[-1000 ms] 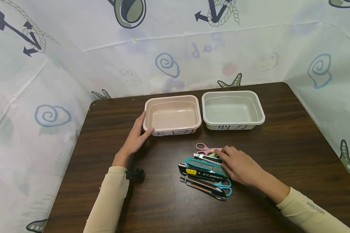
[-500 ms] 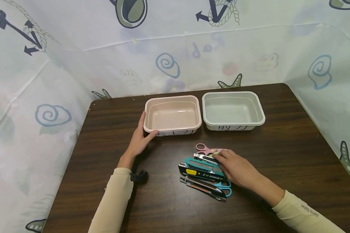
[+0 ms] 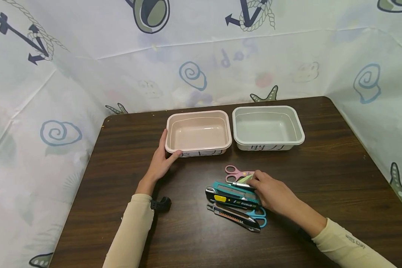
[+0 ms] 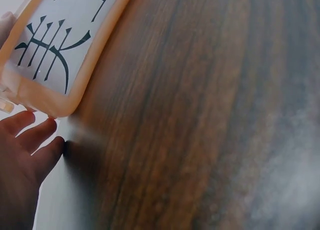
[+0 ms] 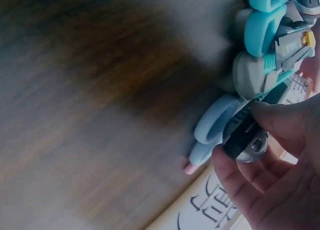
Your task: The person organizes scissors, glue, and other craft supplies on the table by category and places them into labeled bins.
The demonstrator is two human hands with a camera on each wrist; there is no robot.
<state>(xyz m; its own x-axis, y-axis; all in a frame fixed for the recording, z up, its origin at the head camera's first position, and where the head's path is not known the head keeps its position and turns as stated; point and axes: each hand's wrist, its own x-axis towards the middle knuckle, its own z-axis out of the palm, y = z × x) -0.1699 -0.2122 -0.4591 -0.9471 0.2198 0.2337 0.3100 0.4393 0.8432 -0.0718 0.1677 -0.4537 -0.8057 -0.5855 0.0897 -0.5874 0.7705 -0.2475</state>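
My right hand (image 3: pixel 273 191) pinches the rear end of a black-and-silver utility knife (image 5: pixel 245 137) between thumb and fingers. The knife lies tilted over the pile, its front part pointing left in the head view. Just behind it are pink scissors (image 3: pixel 232 173) and a pale green piece (image 3: pixel 245 179). Nearer are a teal utility knife (image 3: pixel 236 189), a black one with a yellow slider (image 3: pixel 220 198), a grey-black one (image 3: pixel 236 217) and blue-handled scissors (image 3: pixel 262 217). My left hand (image 3: pixel 159 162) touches the left front corner of a pink bin (image 3: pixel 201 152), fingers spread and thumb along its front.
To the right of the pink bin stands a pale green bin (image 3: pixel 268 142), also with a lettered label on its front. Both rest near the back of the dark wooden table (image 3: pixel 338 167). A patterned white curtain (image 3: pixel 221 67) hangs behind and at the sides.
My right hand has closed on the black-and-silver utility knife and tipped it up from lying flat. My left hand has slid slightly right along the pink bin's corner.
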